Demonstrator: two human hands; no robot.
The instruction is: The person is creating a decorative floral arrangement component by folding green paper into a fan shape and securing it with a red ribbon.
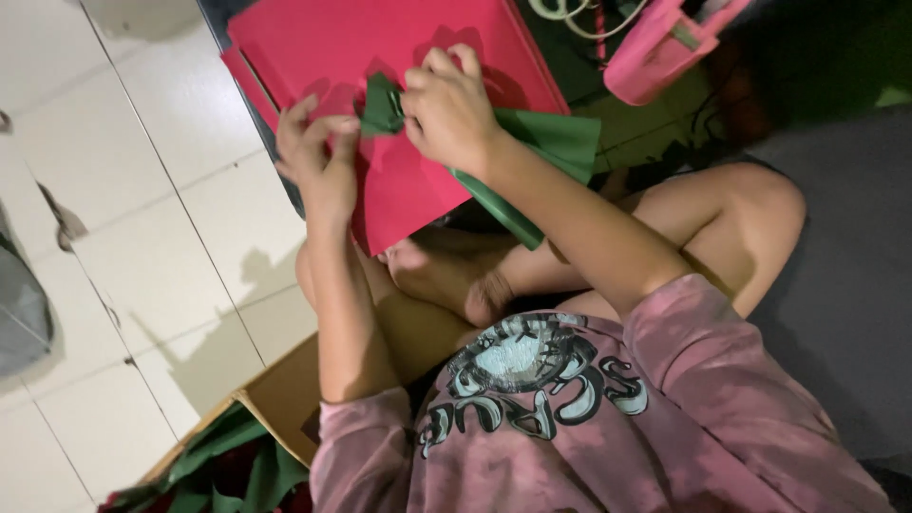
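I sit cross-legged on the floor with a large red paper sheet [380, 47] in front of my knees. My right hand [446, 109] pinches a small folded piece of green paper [380, 106] over the red sheet. My left hand [318, 157] rests on the red sheet, and its fingertips hold the left edge of the same green piece. A larger green sheet [560, 138] lies under my right wrist and runs down toward my leg.
White floor tiles [142, 190] spread to the left. An open cardboard box [280, 394] with green and red paper scraps stands at the bottom left. A pink object [655, 47] and cables lie at the top right. A grey object [19, 313] sits at the left edge.
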